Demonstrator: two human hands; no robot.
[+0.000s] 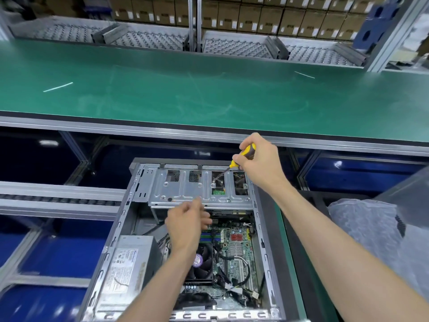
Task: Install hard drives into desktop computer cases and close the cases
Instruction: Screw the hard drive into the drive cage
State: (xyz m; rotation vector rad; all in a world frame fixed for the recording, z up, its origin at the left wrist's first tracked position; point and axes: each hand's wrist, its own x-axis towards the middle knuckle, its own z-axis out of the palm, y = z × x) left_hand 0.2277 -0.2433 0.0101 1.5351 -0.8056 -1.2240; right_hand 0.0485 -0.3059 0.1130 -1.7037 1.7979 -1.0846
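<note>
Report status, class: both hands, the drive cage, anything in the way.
Right hand grips screwdriver, tip down on the drive cage. Left hand loosely curled, holding nothing, hovering near cage's front edge. Case open; nothing blocking the tool.

A long green surface [209,94] spans the view. Beyond its far edge, metal roller racks [148,40] stand before stacked cardboard boxes [267,17]. Blue foam blocks [376,22] sit at the far right corner. A clear plastic bag [371,228] lies at right.
</note>
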